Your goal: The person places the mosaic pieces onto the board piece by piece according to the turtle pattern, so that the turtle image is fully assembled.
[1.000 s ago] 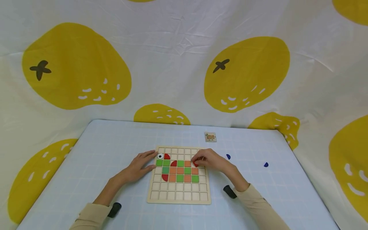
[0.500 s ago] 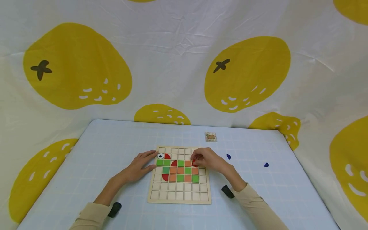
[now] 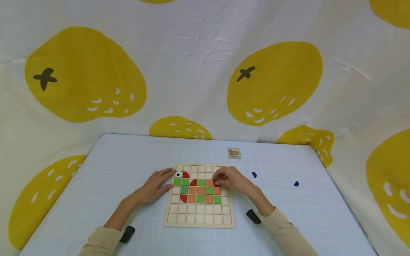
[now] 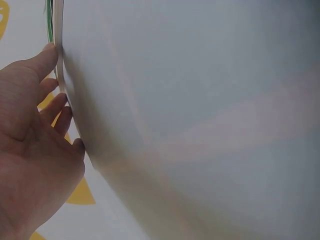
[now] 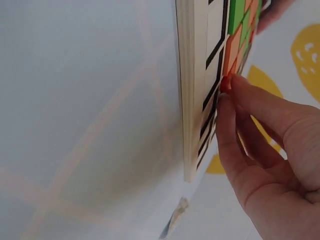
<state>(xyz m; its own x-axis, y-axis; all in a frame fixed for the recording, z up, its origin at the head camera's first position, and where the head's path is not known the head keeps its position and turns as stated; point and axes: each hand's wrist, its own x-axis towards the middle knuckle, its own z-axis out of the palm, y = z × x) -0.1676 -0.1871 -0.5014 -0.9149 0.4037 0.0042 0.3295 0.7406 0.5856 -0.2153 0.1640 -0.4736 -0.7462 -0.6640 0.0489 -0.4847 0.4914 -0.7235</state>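
A wooden grid board lies on the table, several of its cells filled with green, orange and red pieces. Near its upper left is a white eye tile. My right hand pinches a red rounded piece between thumb and fingertips, at the cell right of an orange tile in the upper part of the board. Most of that piece is hidden by the fingers. My left hand rests with fingers extended at the board's left edge, its fingertips touching the rim, as the left wrist view also shows.
Two dark blue half-round pieces, a nearer one and a farther one, lie right of the board. A small picture card lies behind it. The light blue table meets a lemon-patterned cloth at the back.
My right hand has shifted slightly left with the red piece, which now sits closer to the orange tile and straighter over its cell. The left hand stays in place.
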